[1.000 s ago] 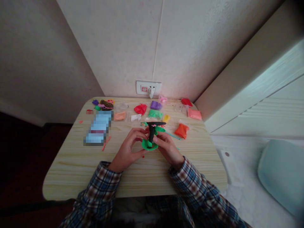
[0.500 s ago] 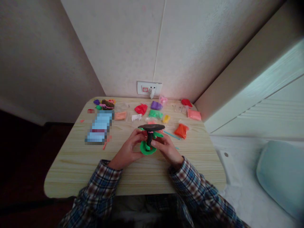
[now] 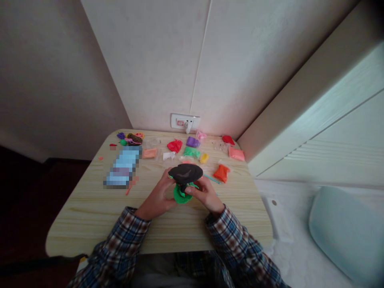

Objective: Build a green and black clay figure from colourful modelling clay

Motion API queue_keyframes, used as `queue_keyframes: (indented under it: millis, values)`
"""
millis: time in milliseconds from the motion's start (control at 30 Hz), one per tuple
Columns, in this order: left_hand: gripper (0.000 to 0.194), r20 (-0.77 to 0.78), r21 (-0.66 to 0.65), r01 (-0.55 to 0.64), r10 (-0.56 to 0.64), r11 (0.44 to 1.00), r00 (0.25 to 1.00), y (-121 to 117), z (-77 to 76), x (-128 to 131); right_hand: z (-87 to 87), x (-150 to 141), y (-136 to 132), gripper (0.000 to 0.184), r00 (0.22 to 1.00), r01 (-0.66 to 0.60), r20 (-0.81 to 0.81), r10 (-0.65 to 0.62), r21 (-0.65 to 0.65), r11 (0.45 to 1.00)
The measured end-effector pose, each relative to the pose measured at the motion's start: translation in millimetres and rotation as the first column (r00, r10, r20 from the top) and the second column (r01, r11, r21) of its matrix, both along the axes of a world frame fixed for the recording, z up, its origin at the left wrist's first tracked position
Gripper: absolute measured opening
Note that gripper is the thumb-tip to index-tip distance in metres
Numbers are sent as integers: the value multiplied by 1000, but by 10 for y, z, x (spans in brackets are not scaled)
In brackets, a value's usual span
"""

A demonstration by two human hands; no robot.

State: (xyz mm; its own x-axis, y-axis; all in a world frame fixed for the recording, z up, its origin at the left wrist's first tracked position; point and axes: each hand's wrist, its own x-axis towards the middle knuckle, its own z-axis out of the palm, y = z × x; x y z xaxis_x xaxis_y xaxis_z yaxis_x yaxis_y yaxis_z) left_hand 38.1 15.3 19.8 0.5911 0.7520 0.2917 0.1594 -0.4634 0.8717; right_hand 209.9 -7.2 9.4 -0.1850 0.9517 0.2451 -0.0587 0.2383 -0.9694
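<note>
A small clay model (image 3: pixel 185 175) sits between my hands over the wooden table (image 3: pixel 90 224): a dark flat disc on a black stem, rising from a green base (image 3: pixel 180 197). My left hand (image 3: pixel 159 197) curls around the model's left side, fingers closed against the stem and base. My right hand (image 3: pixel 204 196) grips the right side the same way. Both sleeves are plaid.
Several small bags of coloured clay lie along the table's far edge: red (image 3: pixel 174 145), purple (image 3: pixel 192 141), green (image 3: pixel 191 152), yellow (image 3: pixel 204 158), orange (image 3: pixel 221 173), pink (image 3: pixel 237 153). A blurred blue card (image 3: pixel 121 172) lies at left. A wall socket (image 3: pixel 185 121) is behind. A bed is at right.
The model has tilted toward me, so its dark disc now shows its top face. My hands have stayed on it and moved slightly down the picture as my view shifted.
</note>
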Motion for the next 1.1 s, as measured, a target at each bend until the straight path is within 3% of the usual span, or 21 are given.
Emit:
queue_keyframes:
  millis: [133, 233, 367, 467, 733, 933, 1100]
  values:
    - [35, -15, 36, 4, -3, 999, 1000, 77, 168, 29, 158, -22, 44, 32, 998, 52, -26, -52, -33, 998]
    - [33, -10, 72, 3, -2, 997, 1000, 151, 403, 50, 398, -25, 111, 34, 994, 99, -47, -99, -6, 995]
    - [38, -1, 117, -28, 28, 993, 1000, 190, 761, 38, 742, -13, 178, 33, 997, 67, -35, -65, 53, 996]
    - [39, 9, 112, -43, 43, 993, 999, 130, 920, -14, 884, -74, 131, 31, 992, 102, -88, -94, 83, 991]
    - [49, 99, -112, -77, 89, 991, 991, -201, 853, -108, 912, -395, -238, 30, 914, 96, -394, -93, -11, 995]
    - [36, 113, 30, -63, 59, 998, 992, -321, 1136, -35, 1062, -324, -352, 31, 930, 115, -351, -106, 4, 993]
    - [43, 91, 56, -101, 95, 993, 991, -415, 1102, -64, 1070, -334, -360, 32, 942, 39, -333, -30, 18, 999]
